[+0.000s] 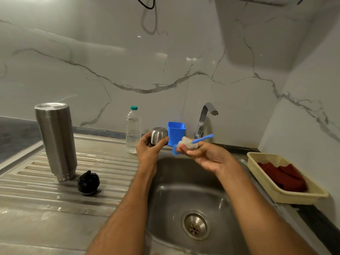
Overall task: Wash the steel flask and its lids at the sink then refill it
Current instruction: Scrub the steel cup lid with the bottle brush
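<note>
Over sink, left hand gripping steel cup lid.

Both forearms outstretched — left hand curled in a grip, right hand palm-up, fingers pinching.

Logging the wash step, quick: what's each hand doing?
Left hand: grips the steel cup lid.
Right hand: holds the blue brush.

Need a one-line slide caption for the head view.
Left hand holds the steel cup lid, right hand a blue brush, over the sink; flask inverted on the drainboard.
</note>
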